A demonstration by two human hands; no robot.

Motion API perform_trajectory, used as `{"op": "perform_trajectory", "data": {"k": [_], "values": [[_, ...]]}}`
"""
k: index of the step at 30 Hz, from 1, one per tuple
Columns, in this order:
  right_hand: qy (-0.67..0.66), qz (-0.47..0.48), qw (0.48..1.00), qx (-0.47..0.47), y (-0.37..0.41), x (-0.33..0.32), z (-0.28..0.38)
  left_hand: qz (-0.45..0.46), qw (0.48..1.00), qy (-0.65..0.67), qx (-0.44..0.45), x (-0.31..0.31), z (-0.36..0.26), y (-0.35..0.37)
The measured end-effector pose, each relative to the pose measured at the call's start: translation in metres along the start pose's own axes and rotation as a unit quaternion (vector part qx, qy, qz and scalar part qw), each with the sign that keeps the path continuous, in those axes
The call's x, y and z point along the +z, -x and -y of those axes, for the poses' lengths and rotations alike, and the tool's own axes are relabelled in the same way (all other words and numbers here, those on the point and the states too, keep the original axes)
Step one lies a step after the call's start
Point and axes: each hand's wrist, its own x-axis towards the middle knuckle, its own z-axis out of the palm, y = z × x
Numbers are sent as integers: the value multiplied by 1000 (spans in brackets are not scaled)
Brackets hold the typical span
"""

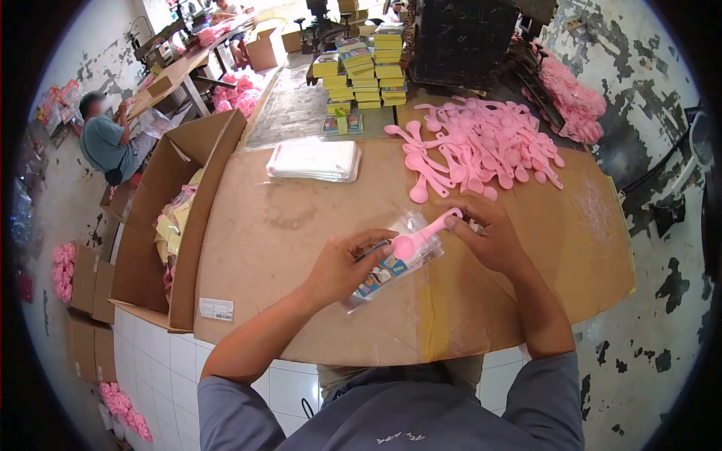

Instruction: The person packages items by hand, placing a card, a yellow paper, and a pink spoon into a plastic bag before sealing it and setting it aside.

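A pink measuring spoon (406,246) is held slantwise above the cardboard-covered tabletop. The fingers of my right hand (485,231) are closed on the end of its handle. My left hand (344,263) has thumb and forefinger at the edge of the spoon's round bowl, pinching it. Under the spoon lies a clear plastic bag (359,302) with a blue printed card (383,275) inside; part of it is hidden by the spoon and my left fingers. Beyond my right hand spreads a heap of pink spoons (492,143).
A stack of flat clear bags (314,159) lies beyond my left hand. Yellow-edged card stacks (365,71) stand at the back. An open cardboard box (201,248) borders the table's left side. A person (105,139) sits at another table, far left.
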Motion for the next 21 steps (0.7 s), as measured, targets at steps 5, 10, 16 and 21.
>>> {"op": "perform_trajectory", "data": {"k": [5,10,16,21], "values": [[-142,-83,986,33,10,27,-2,11,997,80,-3,8,4,0],[-141,7,990,17,14,39,-3,38,988,146,-20,4,-3,1],[-278,-7,960,26,9,45,13,80,976,200,-37,-2,0,-1],[-31,97,983,-154,2,26,36,165,966,196,-26,-3,-1,3]]}}
